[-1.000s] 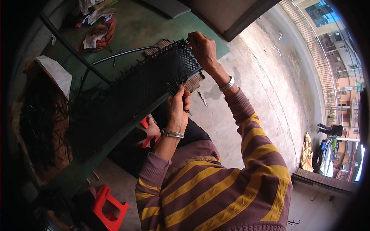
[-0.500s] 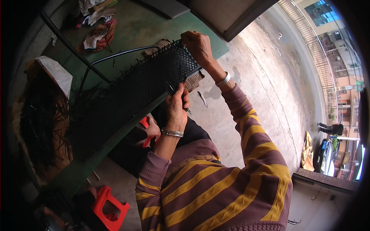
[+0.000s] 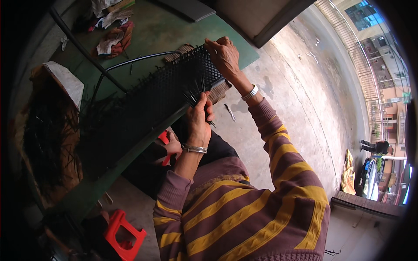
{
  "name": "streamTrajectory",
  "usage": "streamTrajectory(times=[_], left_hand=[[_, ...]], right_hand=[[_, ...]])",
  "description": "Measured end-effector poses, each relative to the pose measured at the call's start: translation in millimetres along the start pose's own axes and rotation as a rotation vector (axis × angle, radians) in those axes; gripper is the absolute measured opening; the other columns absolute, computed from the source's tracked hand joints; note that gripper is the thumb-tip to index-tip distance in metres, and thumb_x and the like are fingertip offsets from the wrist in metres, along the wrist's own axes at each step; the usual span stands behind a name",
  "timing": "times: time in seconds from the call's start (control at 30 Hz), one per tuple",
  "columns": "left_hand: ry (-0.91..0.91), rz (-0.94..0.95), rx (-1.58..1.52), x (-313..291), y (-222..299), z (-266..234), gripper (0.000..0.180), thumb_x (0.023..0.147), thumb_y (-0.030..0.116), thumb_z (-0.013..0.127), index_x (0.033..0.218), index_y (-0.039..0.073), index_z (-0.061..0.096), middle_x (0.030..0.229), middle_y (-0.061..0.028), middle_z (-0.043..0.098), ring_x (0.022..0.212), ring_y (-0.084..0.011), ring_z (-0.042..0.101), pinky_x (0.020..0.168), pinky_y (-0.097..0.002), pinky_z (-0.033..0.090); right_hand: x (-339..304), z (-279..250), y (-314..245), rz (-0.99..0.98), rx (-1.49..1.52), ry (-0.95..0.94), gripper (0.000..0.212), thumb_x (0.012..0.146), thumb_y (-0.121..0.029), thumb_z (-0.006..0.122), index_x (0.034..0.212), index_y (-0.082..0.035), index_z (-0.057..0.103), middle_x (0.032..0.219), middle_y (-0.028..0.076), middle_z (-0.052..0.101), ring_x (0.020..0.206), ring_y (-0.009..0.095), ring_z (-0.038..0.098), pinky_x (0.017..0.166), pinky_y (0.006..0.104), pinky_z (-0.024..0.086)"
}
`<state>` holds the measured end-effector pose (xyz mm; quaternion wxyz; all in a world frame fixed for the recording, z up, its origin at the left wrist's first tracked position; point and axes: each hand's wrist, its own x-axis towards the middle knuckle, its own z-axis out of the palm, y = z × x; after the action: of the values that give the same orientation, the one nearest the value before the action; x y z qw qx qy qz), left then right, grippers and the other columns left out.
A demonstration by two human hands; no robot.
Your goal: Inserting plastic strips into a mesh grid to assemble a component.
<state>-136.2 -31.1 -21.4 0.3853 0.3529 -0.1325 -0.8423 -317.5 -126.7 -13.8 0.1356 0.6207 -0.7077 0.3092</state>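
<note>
Your left hand (image 3: 199, 124) grips black strips (image 3: 191, 97); your right hand (image 3: 224, 56) (can't tell if pinching) is at the mesh panel (image 3: 159, 96).

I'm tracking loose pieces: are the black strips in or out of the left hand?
In: the left hand is closed around the black strips, and their ends stick out above it.

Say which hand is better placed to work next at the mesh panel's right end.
Likely the right hand: it is at that end of the black mesh panel, while the left hand holds thin black strips.
</note>
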Motion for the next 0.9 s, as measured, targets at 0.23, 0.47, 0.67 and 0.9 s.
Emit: streamTrajectory(times=[0.23, 0.47, 0.67, 0.9], left_hand=[[0.032, 0.011, -0.002, 2.1, 2.0, 0.7, 0.021, 0.093, 0.025, 0.065, 0.101, 0.005, 0.064, 0.076, 0.0018, 0.054, 0.060, -0.0054, 0.046, 0.049, -0.0190, 0.032], [0.066, 0.033, 0.053, 3.2, -2.6, 5.1, 0.015, 0.092, 0.021, 0.065, 0.097, 0.007, 0.064, 0.073, 0.0004, 0.057, 0.059, -0.0060, 0.047, 0.047, -0.0192, 0.030], [0.121, 0.026, 0.087, -0.4, 1.2, 10.4, 0.015, 0.090, 0.022, 0.067, 0.099, 0.010, 0.064, 0.076, 0.0003, 0.062, 0.060, -0.0064, 0.049, 0.046, -0.0200, 0.030], [0.110, 0.001, 0.114, 2.6, 0.3, 14.9, 0.017, 0.090, 0.023, 0.067, 0.103, 0.012, 0.065, 0.085, 0.0002, 0.068, 0.073, -0.0085, 0.061, 0.050, -0.0210, 0.031]], right_hand=[[-10.9, -55.9, -18.4, 0.214, 0.530, -0.429, 0.038, 0.089, -0.033, 0.067, 0.117, -0.008, 0.066, 0.085, 0.007, 0.063, 0.075, 0.019, 0.062, 0.067, 0.0319, 0.050], [-27.5, -56.9, -12.5, 0.320, 1.089, -0.777, 0.023, 0.091, -0.021, 0.064, 0.098, 0.002, 0.063, 0.079, 0.005, 0.064, 0.071, 0.013, 0.063, 0.065, 0.0268, 0.052], [-20.2, -78.6, -24.4, 0.416, 1.087, -0.836, 0.019, 0.090, -0.015, 0.064, 0.093, 0.003, 0.060, 0.079, 0.008, 0.065, 0.071, 0.015, 0.066, 0.063, 0.0268, 0.054], [-21.2, -76.2, -11.6, 0.272, 1.091, -0.754, 0.019, 0.091, -0.014, 0.061, 0.093, 0.005, 0.059, 0.078, 0.010, 0.066, 0.070, 0.018, 0.068, 0.064, 0.0278, 0.056]])
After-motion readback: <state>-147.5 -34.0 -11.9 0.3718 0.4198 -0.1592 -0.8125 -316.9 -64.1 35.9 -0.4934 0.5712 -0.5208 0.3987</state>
